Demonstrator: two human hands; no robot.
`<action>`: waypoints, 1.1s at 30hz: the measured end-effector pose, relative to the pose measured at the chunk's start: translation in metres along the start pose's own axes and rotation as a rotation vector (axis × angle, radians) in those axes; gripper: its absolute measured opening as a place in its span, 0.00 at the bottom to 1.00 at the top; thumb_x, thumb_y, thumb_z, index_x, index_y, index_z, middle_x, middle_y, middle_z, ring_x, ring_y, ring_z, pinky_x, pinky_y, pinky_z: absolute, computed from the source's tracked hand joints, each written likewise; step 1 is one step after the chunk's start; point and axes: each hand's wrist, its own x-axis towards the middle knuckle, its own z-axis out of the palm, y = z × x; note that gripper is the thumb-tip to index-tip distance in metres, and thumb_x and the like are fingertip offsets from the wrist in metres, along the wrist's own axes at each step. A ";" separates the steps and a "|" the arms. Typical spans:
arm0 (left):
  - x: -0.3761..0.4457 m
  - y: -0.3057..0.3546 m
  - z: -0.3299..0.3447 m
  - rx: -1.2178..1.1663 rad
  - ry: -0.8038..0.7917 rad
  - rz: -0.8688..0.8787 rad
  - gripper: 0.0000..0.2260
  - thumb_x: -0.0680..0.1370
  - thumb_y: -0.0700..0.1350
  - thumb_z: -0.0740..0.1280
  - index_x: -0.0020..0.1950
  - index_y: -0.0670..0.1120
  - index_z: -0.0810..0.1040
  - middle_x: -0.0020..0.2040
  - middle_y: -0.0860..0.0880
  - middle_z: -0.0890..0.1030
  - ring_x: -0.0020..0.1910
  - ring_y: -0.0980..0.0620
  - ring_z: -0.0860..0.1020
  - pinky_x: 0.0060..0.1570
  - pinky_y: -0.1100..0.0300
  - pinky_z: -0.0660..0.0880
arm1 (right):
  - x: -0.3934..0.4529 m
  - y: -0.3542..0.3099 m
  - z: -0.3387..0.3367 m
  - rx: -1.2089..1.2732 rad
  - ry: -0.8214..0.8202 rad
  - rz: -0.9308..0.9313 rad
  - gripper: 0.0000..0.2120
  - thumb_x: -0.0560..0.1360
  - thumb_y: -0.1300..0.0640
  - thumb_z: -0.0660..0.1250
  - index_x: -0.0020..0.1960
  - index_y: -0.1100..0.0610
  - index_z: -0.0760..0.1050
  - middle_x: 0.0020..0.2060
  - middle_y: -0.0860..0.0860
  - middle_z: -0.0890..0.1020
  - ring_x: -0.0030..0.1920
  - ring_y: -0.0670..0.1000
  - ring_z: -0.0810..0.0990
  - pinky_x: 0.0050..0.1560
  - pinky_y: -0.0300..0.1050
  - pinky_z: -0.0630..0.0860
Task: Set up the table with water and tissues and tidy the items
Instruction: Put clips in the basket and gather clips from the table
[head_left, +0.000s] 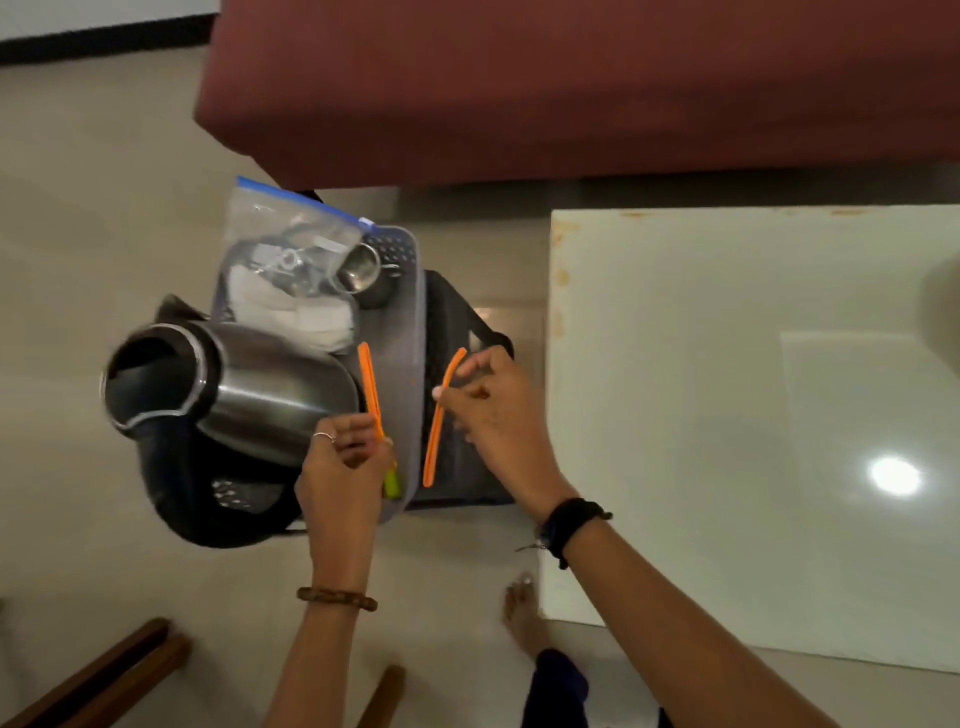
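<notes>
A grey perforated basket (402, 322) sits on the floor below me. It holds a steel kettle (244, 384) lying tilted with its black handle down, white tissues (306, 317), a zip bag (288, 234) of small items and a steel cup (363, 270). The basket has two orange handles. My left hand (345, 467) grips the left orange handle (370, 384). My right hand (498, 410) pinches the right orange handle (439, 421). A white table (753, 405) stands to the right of the basket.
A dark red couch (571, 83) fills the top of the view. A dark bag (457, 322) lies under the basket's right side. Wooden chair legs (104, 680) show at bottom left. My bare foot (524, 613) stands by the table's near corner.
</notes>
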 end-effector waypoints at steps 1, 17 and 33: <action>0.011 -0.006 -0.011 0.099 0.003 -0.001 0.10 0.71 0.32 0.68 0.46 0.45 0.74 0.41 0.46 0.79 0.36 0.53 0.77 0.42 0.58 0.74 | 0.005 -0.004 0.018 -0.103 0.003 -0.052 0.11 0.73 0.56 0.70 0.41 0.51 0.66 0.31 0.45 0.75 0.33 0.47 0.77 0.33 0.37 0.73; 0.025 -0.039 0.020 0.449 -0.021 0.249 0.12 0.77 0.42 0.64 0.59 0.41 0.72 0.57 0.42 0.73 0.53 0.44 0.76 0.47 0.49 0.78 | 0.033 0.028 0.063 -0.924 -0.037 -0.454 0.07 0.79 0.57 0.59 0.48 0.59 0.73 0.40 0.54 0.81 0.35 0.54 0.80 0.29 0.43 0.65; -0.229 0.042 0.332 0.903 -0.703 1.131 0.28 0.61 0.40 0.78 0.60 0.43 0.78 0.62 0.44 0.79 0.61 0.47 0.78 0.56 0.50 0.77 | -0.108 0.162 -0.374 -0.945 0.322 0.100 0.08 0.79 0.55 0.58 0.53 0.56 0.74 0.49 0.49 0.79 0.48 0.50 0.77 0.39 0.39 0.70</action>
